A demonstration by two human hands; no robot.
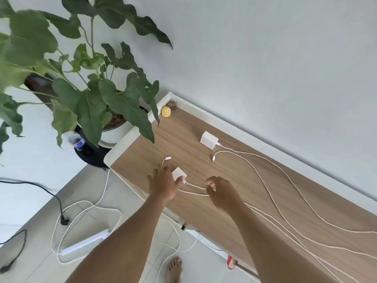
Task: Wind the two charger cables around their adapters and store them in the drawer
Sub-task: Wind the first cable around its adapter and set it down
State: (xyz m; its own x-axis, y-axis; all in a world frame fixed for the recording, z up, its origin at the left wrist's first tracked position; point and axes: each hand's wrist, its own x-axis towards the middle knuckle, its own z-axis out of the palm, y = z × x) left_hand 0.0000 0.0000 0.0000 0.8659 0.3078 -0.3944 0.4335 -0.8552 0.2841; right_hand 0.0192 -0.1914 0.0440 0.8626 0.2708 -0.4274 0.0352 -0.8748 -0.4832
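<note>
Two white adapters lie on the wooden cabinet top (204,201). The far adapter (208,139) rests near the wall, its white cable (285,174) snaking off to the right. The near adapter (177,173) sits at the front left. My left hand (164,185) lies over it, fingers spread, thumb touching its edge. That adapter's cable (195,186) runs right along the top. My right hand (221,193) hovers over this cable with curled fingers touching it. A free cable plug (167,158) lies just beyond my left fingers. No drawer shows.
A small yellow bottle (166,111) stands in the back corner. A big potted plant (91,99) leans over the cabinet's left end. On the floor lie white cords (85,213), a black plug (64,221) and a power strip (85,243). My bare foot (174,270) is below.
</note>
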